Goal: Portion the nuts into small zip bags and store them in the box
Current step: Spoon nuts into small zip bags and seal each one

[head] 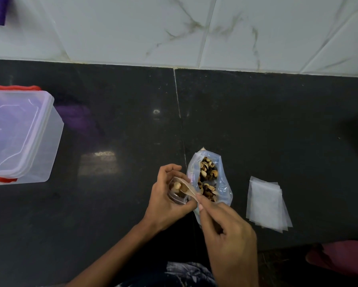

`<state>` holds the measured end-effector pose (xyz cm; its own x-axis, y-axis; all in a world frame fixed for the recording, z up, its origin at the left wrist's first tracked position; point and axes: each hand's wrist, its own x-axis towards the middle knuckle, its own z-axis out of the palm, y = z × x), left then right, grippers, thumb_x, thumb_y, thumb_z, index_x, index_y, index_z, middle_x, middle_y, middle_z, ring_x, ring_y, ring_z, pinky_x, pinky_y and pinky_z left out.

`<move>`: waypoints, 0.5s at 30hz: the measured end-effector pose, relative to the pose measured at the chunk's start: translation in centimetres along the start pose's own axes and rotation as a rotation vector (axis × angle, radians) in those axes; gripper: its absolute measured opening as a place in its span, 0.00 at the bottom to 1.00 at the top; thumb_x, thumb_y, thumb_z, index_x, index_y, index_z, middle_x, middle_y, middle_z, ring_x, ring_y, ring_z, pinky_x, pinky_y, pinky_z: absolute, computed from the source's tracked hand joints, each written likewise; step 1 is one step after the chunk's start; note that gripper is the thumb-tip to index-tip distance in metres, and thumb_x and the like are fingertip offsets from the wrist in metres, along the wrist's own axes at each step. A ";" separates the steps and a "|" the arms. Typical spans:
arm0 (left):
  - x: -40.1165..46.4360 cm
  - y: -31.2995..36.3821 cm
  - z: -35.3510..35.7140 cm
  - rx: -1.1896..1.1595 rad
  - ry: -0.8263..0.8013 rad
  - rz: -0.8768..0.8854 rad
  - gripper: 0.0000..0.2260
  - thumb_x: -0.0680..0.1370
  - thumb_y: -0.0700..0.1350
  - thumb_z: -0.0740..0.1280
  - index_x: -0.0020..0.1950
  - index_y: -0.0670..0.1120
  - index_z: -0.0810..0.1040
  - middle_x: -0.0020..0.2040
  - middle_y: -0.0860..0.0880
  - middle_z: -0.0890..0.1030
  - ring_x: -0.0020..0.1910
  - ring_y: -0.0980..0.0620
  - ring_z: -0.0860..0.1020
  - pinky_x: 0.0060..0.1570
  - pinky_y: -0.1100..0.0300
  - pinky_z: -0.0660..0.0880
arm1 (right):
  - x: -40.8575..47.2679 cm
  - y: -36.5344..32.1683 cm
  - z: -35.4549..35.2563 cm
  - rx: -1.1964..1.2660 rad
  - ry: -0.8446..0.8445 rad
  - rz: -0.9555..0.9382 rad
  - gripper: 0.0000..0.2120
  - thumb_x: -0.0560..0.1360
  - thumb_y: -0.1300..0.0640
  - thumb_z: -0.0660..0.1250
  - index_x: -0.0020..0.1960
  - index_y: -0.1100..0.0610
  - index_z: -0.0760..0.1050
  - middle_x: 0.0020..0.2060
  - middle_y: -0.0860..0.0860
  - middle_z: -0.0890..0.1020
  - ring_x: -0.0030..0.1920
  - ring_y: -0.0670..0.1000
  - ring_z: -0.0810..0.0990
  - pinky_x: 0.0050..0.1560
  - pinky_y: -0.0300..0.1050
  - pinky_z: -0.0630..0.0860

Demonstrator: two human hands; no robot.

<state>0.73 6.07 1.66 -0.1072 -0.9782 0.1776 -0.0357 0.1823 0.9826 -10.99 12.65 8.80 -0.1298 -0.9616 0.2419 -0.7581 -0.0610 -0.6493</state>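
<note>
- A small clear zip bag [177, 193] is gripped open by the left hand [170, 200], near the dark stone counter's [112, 204] front edge.
- A pale plastic spoon [187, 188] is pinched in the right hand [225, 235].
- Risk: nuts [207, 175] may be spilled if the spoon is tipped beside the mouth.

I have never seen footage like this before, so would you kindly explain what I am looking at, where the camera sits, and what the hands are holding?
There is no machine here: a person wears a camera on the head, looking down at their own two hands over a dark counter.

The left hand grips a small zip bag with a few nuts already in it. The right hand pinches a pale spoon, its bowl in the small bag's mouth.

Just beyond lies a large open bag of nuts. To the right is a stack of empty zip bags. Far left stands a clear plastic box, its lid on.
</note>
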 end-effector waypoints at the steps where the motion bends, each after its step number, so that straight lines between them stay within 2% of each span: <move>1: 0.0 0.1 0.0 -0.001 0.001 0.003 0.29 0.63 0.45 0.76 0.59 0.52 0.65 0.48 0.54 0.79 0.42 0.58 0.80 0.42 0.69 0.75 | 0.0 0.0 0.2 -0.024 -0.008 -0.027 0.14 0.74 0.50 0.61 0.56 0.49 0.81 0.31 0.41 0.75 0.31 0.40 0.73 0.27 0.26 0.67; 5: 0.0 0.1 -0.1 -0.007 0.005 0.000 0.29 0.64 0.46 0.76 0.59 0.52 0.65 0.48 0.54 0.79 0.42 0.57 0.80 0.42 0.67 0.75 | -0.2 0.2 0.1 -0.074 0.000 -0.099 0.16 0.74 0.50 0.59 0.56 0.49 0.81 0.33 0.41 0.75 0.33 0.39 0.71 0.31 0.24 0.66; 11: -0.1 -0.2 -0.1 0.026 -0.012 0.005 0.28 0.64 0.46 0.76 0.59 0.52 0.65 0.48 0.53 0.78 0.43 0.56 0.80 0.43 0.66 0.75 | -0.5 0.4 0.1 -0.034 0.042 -0.136 0.14 0.74 0.53 0.62 0.56 0.51 0.81 0.33 0.41 0.76 0.30 0.40 0.73 0.29 0.30 0.72; 15: -0.2 -0.5 -0.1 0.069 -0.008 -0.012 0.27 0.65 0.46 0.76 0.59 0.54 0.66 0.47 0.54 0.79 0.43 0.54 0.80 0.45 0.65 0.76 | 0.2 1.2 -1.2 0.134 0.242 0.083 0.10 0.73 0.56 0.67 0.53 0.55 0.81 0.31 0.42 0.78 0.28 0.45 0.78 0.28 0.34 0.76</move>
<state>0.91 6.13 1.18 -0.1138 -0.9797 0.1653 -0.1056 0.1773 0.9785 -12.64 12.72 8.92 -0.3489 -0.8740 0.3382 -0.6495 -0.0347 -0.7596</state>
